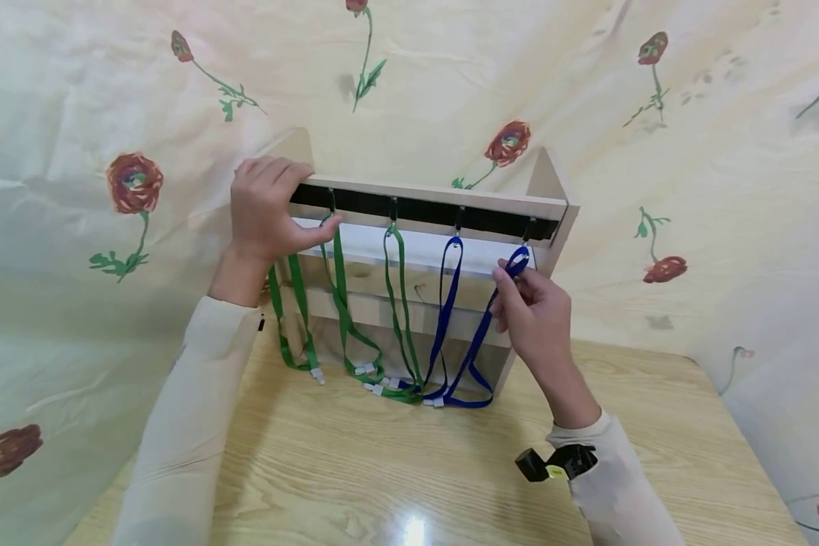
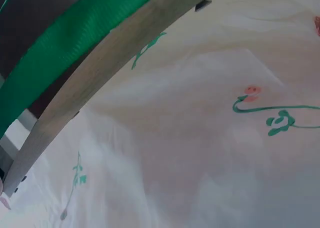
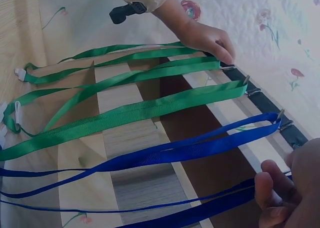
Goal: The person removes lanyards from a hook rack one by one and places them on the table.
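Note:
A pale wooden rack (image 1: 423, 188) stands on the table, with a black strip (image 1: 426, 210) and metal hooks along its upper front. My left hand (image 1: 266, 208) grips the rack's top left corner, fingers over the board and thumb stretched across the front. Three green lanyards (image 1: 343, 299) hang towards the left. Two blue ones hang on the right, the inner blue lanyard (image 1: 445, 311) untouched. With thumb and fingers, my right hand (image 1: 538, 315) pinches the outer blue lanyard (image 1: 478, 341) just below the rightmost hook (image 1: 528, 227). The left wrist view shows a green strap (image 2: 75, 43) close up.
The lanyards' lower ends, with white clips (image 1: 434, 403), lie on the light wood table (image 1: 382, 455) before the rack. Flower-patterned cloth (image 1: 423, 98) hangs behind and around. A black wrist camera (image 1: 556, 462) sits on the right sleeve.

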Demonstrator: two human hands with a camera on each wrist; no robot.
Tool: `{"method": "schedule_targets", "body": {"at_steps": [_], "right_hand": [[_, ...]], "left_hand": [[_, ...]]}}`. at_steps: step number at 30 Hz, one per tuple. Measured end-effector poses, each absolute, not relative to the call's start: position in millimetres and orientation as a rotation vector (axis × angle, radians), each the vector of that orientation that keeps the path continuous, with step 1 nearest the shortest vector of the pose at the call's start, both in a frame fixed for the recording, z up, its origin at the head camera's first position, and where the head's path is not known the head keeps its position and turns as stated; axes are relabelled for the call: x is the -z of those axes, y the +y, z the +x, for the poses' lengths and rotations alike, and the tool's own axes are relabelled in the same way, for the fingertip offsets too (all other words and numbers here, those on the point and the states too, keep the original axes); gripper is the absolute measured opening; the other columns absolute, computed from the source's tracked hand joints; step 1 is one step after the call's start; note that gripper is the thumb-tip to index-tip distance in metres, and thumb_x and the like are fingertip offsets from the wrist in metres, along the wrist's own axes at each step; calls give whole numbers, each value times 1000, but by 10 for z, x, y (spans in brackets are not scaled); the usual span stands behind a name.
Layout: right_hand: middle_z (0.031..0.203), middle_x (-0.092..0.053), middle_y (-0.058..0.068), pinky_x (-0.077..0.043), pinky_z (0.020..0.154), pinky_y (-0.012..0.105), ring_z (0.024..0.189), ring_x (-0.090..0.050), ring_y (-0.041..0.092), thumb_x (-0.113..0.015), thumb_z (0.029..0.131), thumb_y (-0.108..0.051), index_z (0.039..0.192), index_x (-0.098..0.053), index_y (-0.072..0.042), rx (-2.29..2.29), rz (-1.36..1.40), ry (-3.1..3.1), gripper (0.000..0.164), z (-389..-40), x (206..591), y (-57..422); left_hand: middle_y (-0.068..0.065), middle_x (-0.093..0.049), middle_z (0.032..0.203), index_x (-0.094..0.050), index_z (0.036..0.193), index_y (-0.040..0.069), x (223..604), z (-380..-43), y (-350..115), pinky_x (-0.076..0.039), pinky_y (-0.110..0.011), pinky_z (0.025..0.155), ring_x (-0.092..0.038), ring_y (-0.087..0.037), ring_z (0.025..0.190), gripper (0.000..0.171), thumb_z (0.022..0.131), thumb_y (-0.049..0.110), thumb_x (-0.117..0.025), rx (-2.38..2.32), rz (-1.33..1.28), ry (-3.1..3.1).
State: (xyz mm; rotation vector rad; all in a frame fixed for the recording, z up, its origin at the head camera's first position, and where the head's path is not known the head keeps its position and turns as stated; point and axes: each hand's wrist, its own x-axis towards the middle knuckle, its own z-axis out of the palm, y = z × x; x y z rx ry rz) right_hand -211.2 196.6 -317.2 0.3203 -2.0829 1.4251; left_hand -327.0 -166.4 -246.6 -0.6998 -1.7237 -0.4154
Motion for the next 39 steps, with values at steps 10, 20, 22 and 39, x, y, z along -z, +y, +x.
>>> {"method": "schedule_targets", "body": {"at_steps": [10, 20, 22, 39], "right_hand": [[65, -66, -9, -52, 48, 23, 50, -63, 11, -60, 107, -20, 107, -76, 3, -1411, 348, -2038, 28, -2025, 3081, 2064], [76, -75, -19, -55, 49, 23, 54, -72, 8, -59, 107, -16, 107, -74, 8, -1360, 420, -2011, 28, -1886, 2834, 2158], [77, -76, -17, -56, 49, 23, 58, -73, 7, -59, 107, -14, 110, -74, 8, -1365, 434, -1991, 27, -1843, 2768, 2184], [75, -79, -4, -53, 50, 15, 66, -77, 4, -63, 103, -4, 107, -75, 11, -1414, 470, -1704, 20, -1801, 2392, 2955]], "left_hand": [[-20, -74, 105, -69, 111, 2, 2515, -3176, -1617, -45, -59, 100, -66, -41, 102, 67, 85, 63, -60, 347, -635, -1934], [-20, -71, 97, -68, 105, 1, 2607, -3272, -1642, -45, -60, 94, -64, -42, 96, 68, 82, 65, -62, 355, -596, -1827], [-19, -70, 95, -68, 103, 1, 2617, -3283, -1646, -45, -59, 92, -64, -42, 94, 68, 81, 64, -62, 371, -593, -1796], [-19, -68, 90, -67, 98, 1, 2550, -3317, -1602, -44, -58, 90, -62, -41, 91, 68, 81, 66, -61, 355, -592, -1751]]}}
